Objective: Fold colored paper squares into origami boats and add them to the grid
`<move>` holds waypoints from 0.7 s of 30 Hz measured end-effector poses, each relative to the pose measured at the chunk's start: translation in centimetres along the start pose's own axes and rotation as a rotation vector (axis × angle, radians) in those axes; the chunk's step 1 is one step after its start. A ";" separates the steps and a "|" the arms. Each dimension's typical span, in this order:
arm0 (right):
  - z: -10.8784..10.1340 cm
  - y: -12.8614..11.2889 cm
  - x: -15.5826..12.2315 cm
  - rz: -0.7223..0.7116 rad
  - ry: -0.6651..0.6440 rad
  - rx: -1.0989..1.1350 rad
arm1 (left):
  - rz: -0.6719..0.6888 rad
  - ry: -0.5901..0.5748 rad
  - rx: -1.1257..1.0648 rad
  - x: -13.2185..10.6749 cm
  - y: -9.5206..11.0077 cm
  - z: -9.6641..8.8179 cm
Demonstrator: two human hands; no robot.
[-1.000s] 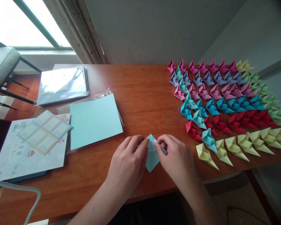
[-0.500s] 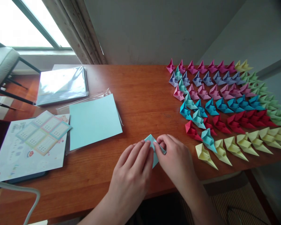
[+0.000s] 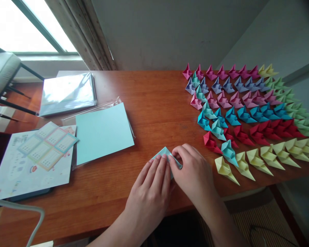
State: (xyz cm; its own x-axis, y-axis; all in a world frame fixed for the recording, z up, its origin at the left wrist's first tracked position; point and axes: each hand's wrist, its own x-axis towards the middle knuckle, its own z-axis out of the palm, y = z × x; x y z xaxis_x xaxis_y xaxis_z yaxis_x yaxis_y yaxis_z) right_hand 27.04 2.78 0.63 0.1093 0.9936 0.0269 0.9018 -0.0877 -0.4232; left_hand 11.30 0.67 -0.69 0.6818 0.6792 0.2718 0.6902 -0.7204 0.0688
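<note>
Viewing remotely through the head camera, I have the folded light-blue paper (image 3: 165,151) near the front edge of the wooden table (image 3: 154,116), its point facing away from me. My left hand (image 3: 150,190) lies over it, fingers straight and together, tips flat on the paper. My right hand (image 3: 192,169) sits at its right side, thumb tip on the paper, fingers curled in (whether they pinch it from beneath, I cannot tell). Left: a flat light-blue sheet (image 3: 104,133). Right: the nearest pale yellow paper figure (image 3: 223,167), just beyond my wrist.
</note>
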 end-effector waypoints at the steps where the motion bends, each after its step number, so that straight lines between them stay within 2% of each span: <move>1: 0.0 0.2 0.3 -0.020 0.016 0.009 | 0.000 0.008 0.006 0.0 0.1 0.0; 5: 0.3 0.8 1.9 -0.086 -0.018 0.132 | -0.003 -0.005 0.013 -0.2 0.2 0.2; 10: 0.6 1.3 3.3 -0.082 -0.092 0.193 | 0.008 -0.074 -0.007 -0.5 0.1 0.2; 17: 0.2 1.5 3.5 -0.137 -0.095 0.224 | -0.003 -0.117 -0.080 -0.9 -0.1 0.3; 21: -0.2 2.0 2.7 -0.140 -0.063 0.360 | 0.007 -0.126 -0.108 -1.0 -0.1 0.3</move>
State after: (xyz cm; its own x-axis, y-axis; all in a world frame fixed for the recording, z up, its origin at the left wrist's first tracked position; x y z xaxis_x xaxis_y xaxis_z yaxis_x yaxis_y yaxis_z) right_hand 29.24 5.28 0.03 -0.0407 0.9976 0.0562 0.7008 0.0686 -0.7101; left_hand 10.61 0.14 -1.26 0.7163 0.6813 0.1508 0.6597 -0.7316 0.1716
